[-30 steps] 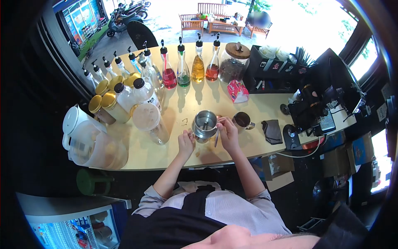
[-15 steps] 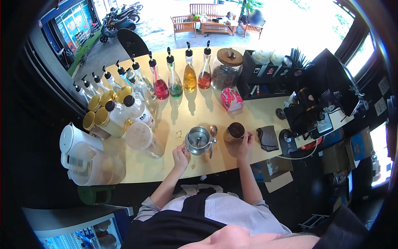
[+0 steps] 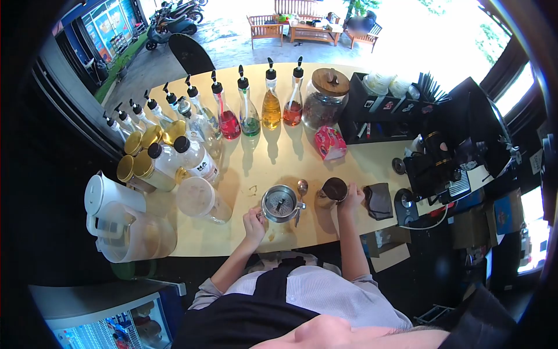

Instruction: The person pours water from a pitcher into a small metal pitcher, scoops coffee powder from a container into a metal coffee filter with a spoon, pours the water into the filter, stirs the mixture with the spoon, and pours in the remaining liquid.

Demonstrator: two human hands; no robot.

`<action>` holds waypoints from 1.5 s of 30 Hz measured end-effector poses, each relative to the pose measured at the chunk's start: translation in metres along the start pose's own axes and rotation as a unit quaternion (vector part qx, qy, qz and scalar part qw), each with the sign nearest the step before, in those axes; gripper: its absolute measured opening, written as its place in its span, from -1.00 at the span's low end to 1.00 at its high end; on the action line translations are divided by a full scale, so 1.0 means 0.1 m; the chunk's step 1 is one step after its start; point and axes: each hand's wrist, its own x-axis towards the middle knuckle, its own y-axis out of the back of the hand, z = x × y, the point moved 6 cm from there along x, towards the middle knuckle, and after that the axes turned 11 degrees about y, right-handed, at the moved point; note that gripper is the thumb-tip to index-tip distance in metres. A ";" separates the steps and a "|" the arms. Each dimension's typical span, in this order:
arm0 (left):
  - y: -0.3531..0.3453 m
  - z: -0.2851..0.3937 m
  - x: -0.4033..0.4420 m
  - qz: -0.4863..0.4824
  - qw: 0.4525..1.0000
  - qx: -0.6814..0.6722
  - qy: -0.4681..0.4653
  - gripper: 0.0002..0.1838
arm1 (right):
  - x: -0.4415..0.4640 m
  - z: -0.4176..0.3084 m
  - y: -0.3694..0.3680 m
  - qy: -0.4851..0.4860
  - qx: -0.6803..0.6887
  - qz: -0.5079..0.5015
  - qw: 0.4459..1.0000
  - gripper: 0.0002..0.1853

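Note:
My left hand [image 3: 254, 225] is closed on the handle at the left of a round metal cup [image 3: 280, 203]. Inside the cup I see a speckled disc with a dark mark in the middle. On the right, my right hand [image 3: 351, 199] grips the handle of a clear mug [image 3: 326, 200] whose top looks dark brown. Between the two vessels lies a metal spoon [image 3: 302, 187]. Another thin metal handle partly shows beside the cup's right edge. Whether either vessel rests on the table is hard to make out.
Pump-topped bottles of coloured syrup [image 3: 250, 119] line the table's far edge. Jars, a lidded plastic cup [image 3: 200, 198] and white pitchers [image 3: 115, 195] crowd the left. To the right are a pink packet [image 3: 330, 143], a dark folded cloth [image 3: 379, 201] and a black coffee machine [image 3: 433, 163].
The view has shifted slightly. The metal cup and mug sit a little lower in view, still held, and the cup's speckled inside shows more clearly.

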 end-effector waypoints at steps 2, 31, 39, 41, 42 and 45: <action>0.00 -0.02 0.01 -0.004 1.000 0.003 -0.008 -0.35 | 0.00 -0.21 -0.13 0.016 -0.022 -0.005 1.000 -0.60; -0.01 -0.12 -0.01 0.011 0.999 -0.030 0.016 -0.38 | -0.39 -1.00 -1.40 0.020 -0.082 -0.319 0.944 -0.58; -0.01 -0.11 -0.01 -0.001 0.999 -0.027 0.019 -0.38 | -0.46 -1.11 -1.45 0.051 -0.103 -0.324 0.939 -0.59; -0.03 -0.06 -0.02 0.000 1.000 -0.025 0.015 -0.38 | -0.46 -1.15 -1.46 0.060 -0.108 -0.326 0.937 -0.59; -0.02 -0.06 -0.02 0.006 0.999 -0.035 0.026 -0.37 | -0.46 -1.20 -1.48 0.088 -0.120 -0.341 0.928 -0.59; -0.01 -0.10 -0.02 0.007 0.999 -0.040 0.033 -0.36 | -0.50 -1.30 -1.52 0.128 -0.138 -0.358 0.915 -0.58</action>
